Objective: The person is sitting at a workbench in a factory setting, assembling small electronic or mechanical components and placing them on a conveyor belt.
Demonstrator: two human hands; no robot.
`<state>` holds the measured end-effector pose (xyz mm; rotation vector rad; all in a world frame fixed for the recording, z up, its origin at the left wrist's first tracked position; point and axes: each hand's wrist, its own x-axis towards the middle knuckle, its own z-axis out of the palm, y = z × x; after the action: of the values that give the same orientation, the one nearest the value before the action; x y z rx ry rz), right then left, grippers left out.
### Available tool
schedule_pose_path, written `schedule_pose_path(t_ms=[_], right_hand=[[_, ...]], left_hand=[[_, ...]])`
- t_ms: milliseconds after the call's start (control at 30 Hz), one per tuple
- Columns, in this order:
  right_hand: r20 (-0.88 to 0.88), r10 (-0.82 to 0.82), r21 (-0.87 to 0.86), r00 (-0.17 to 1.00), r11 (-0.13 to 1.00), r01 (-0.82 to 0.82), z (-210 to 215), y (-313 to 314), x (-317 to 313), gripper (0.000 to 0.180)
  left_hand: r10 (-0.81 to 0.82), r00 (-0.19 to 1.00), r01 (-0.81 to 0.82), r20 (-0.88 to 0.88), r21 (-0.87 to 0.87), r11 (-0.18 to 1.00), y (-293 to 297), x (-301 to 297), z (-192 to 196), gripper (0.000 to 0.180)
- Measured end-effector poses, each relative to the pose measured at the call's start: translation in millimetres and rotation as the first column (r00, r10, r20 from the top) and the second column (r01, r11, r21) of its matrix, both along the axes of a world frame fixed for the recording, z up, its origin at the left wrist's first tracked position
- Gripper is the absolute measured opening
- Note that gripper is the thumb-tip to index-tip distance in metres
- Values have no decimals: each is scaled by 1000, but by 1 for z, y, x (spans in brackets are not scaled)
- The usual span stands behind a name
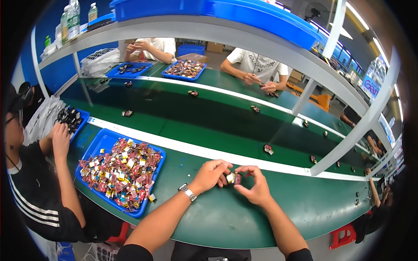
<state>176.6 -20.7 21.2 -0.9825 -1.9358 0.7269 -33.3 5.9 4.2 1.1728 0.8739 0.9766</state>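
Over the green work table, a small red circuit board with a pale yellow-white piece (234, 179) sits between my two hands. My left hand (212, 175), with a metal-banded watch on the wrist, pinches its left side with bent fingers. My right hand (255, 186) grips it from the right between thumb and fingers. My fingertips partly cover the board, so its finer details are hidden. To the left of my forearm stands a blue tray (141, 209), heaped with many similar red boards bearing white and yellow pieces.
A conveyor belt (183, 119) with scattered small assemblies (268, 149) runs beyond a white rail (187, 152). A metal shelf post (348, 130) rises at right. A co-worker (39, 191) handles black parts at left; two others sit across, near another board-filled tray (185, 79).
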Motion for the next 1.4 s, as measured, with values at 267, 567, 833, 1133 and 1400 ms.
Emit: schedule_pose_path(t_ms=[267, 567, 833, 1133, 1400], right_hand=[[60, 4, 220, 998, 975, -17, 3, -4, 5, 46], [113, -239, 400, 965, 899, 176, -6, -7, -3, 30], [233, -283, 548, 930, 828, 115, -3, -3, -6, 29], [228, -212, 480, 950, 874, 79, -3, 1, -4, 25], [187, -139, 336, 972, 939, 70, -4, 4, 6, 22]], left_hand=[[-259, 945, 288, 199, -135, 948, -5, 3, -7, 37], [-128, 946, 190, 297, -190, 963, -13, 12, -7, 31], [-74, 954, 126, 290, -166, 978, -14, 18, -11, 28], [-76, 974, 111, 216, -155, 982, -17, 20, -9, 25], [-82, 980, 108, 181, -138, 985, -15, 22, -11, 25]])
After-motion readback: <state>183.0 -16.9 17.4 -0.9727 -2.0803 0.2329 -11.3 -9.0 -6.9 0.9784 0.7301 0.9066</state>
